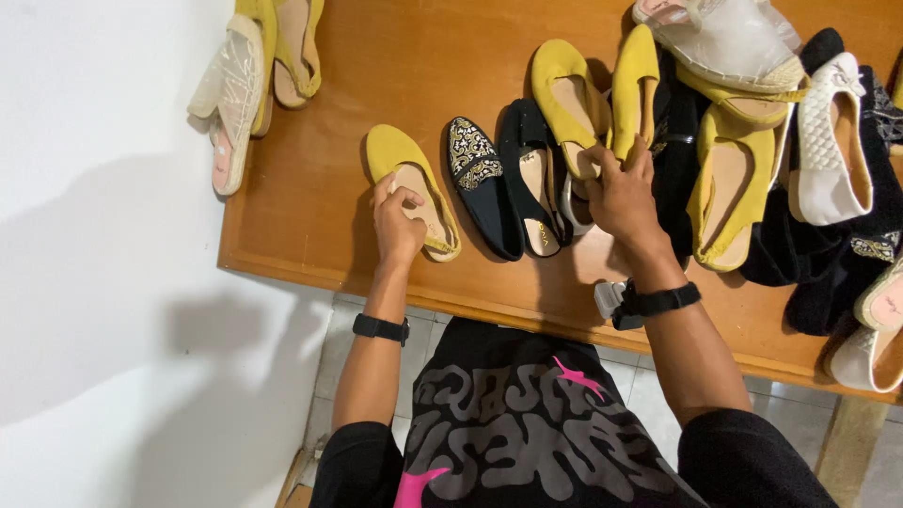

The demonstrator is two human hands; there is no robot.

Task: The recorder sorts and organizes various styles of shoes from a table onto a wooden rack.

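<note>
Left hand: the left hand (397, 224) is resting fingers-down on the heel end of a yellow flat shoe (411, 188), curled over its insole and pressing it flat to the wooden table (310, 188), likely steadying it in its spot.
Yellow flat shoe: it is lying sole-down, toe pointing away from the person, just left of the black embroidered shoe (482, 184) and apart from it.
Right hand: the right hand (623, 196) is closing around the heel strap of a yellow slingback (567, 102), fingers hooked in as if gripping it to shift it.
Yellow slingback: it is sitting right of the black embroidered shoe, beyond a plain black flat (532, 179).
Pile: white, black and yellow shoes are lying heaped, overlapping, far right of the black embroidered shoe.
Far corner: a clear-wrapped pale sandal (226, 99) is overhanging the table edge, well left of it.
</note>
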